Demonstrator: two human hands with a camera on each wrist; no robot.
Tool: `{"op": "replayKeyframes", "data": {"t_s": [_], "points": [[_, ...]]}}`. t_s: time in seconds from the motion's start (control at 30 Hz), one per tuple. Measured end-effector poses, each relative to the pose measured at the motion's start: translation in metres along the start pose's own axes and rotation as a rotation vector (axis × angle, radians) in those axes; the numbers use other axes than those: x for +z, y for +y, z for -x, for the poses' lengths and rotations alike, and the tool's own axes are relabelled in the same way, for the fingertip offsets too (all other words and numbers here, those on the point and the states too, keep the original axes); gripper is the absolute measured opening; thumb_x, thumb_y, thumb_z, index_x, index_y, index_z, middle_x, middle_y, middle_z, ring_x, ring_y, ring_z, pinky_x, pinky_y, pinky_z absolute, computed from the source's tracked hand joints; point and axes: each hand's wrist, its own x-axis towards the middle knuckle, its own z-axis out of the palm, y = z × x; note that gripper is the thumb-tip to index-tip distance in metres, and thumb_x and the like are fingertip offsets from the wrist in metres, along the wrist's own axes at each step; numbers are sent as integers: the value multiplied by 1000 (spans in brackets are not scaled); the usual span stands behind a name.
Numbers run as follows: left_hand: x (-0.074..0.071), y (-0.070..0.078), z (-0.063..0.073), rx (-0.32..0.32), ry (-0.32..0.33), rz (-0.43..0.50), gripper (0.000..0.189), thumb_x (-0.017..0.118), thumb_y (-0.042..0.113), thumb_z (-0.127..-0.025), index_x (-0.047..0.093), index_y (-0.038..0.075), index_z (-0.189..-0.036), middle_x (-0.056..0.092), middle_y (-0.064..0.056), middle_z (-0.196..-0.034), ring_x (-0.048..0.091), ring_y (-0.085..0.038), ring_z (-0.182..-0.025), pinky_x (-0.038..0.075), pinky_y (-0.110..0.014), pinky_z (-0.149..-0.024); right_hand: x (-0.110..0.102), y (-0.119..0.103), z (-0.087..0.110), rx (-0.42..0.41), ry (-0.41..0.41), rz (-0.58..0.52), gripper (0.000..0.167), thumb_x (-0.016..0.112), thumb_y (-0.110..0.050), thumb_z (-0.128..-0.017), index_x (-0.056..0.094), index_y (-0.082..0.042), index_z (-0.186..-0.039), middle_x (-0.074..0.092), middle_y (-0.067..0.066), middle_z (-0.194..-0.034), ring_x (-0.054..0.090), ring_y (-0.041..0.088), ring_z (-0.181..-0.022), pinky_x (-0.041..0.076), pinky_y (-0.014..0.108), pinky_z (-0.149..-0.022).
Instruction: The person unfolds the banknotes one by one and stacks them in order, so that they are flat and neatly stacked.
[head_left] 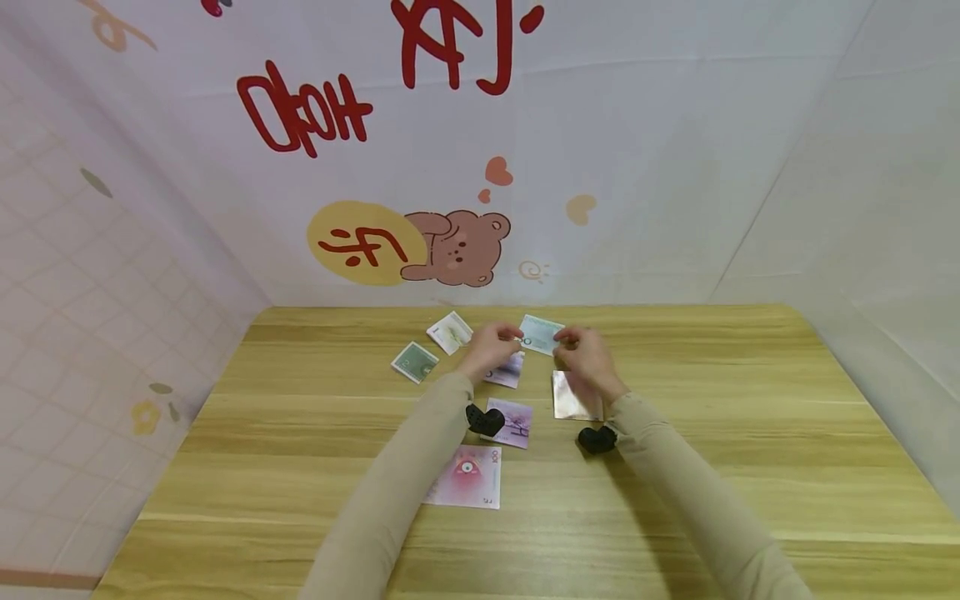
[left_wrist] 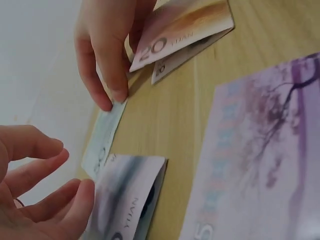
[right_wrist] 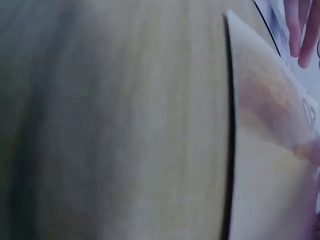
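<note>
A pale green banknote [head_left: 540,332] marked with a 50 lies near the table's back edge. At its right end my right hand [head_left: 588,360] pinches the edge between fingertips; the left wrist view shows these fingertips on the note. My left hand [head_left: 491,346] hovers by the note's left end, fingers loosely bent and apart from it. Below the left hand is a folded purple note [left_wrist: 127,195], partly covered by that hand in the head view. Under the right hand stands a folded brown 20 yuan note [left_wrist: 185,30], slightly gaping.
A purple note [head_left: 513,423] and a red 100 note [head_left: 476,479] lie nearer the front, partly behind the left sleeve. Two smaller notes, a white one [head_left: 450,333] and a green one [head_left: 415,362], lie at the left. A printed cloth [head_left: 637,150] hangs behind the table.
</note>
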Motion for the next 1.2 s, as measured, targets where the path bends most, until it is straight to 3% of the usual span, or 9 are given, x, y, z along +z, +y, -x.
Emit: {"op": "replayKeyframes", "data": {"t_s": [0.3, 0.6, 0.77, 0.9, 1.2], "points": [[5, -7, -15, -96, 12, 101, 32, 62, 6, -86, 65, 1, -117, 62, -13, -116, 58, -26, -101, 49, -34, -82, -1, 1, -1, -3, -11, -27, 27, 66, -2, -84, 67, 3, -110, 64, 23, -105, 59, 36, -96, 47, 46, -83], [3, -5, -20, -169, 5, 262, 37, 61, 3, -82, 59, -6, -117, 64, -13, -97, 59, -19, -82, 50, -38, -84, -2, 1, 2, -12, -12, -21, 26, 67, -2, -84, 68, 2, -109, 63, 23, -106, 59, 38, -98, 46, 49, -85], [3, -5, -23, -210, -16, 325, 37, 63, 3, -82, 53, -5, -117, 60, -13, -102, 62, -23, -88, 50, -36, -86, -1, 2, 2, -18, -4, -20, 26, 69, -2, -83, 68, 2, -109, 63, 23, -106, 58, 38, -98, 44, 50, -87], [3, -2, -23, -231, -34, 333, 40, 64, 4, -84, 49, -4, -120, 55, -14, -108, 61, -27, -94, 49, -37, -89, -1, 3, 1, -24, -3, -4, 26, 69, -2, -83, 68, 2, -109, 63, 24, -106, 58, 38, -98, 44, 49, -86], [2, 0, -22, -190, -60, 292, 39, 63, 4, -85, 45, -5, -119, 49, -9, -101, 54, -19, -81, 46, -30, -76, -2, 3, 1, -44, -17, -1, 26, 68, -1, -84, 67, 2, -109, 64, 24, -106, 60, 37, -96, 46, 49, -84]]}}
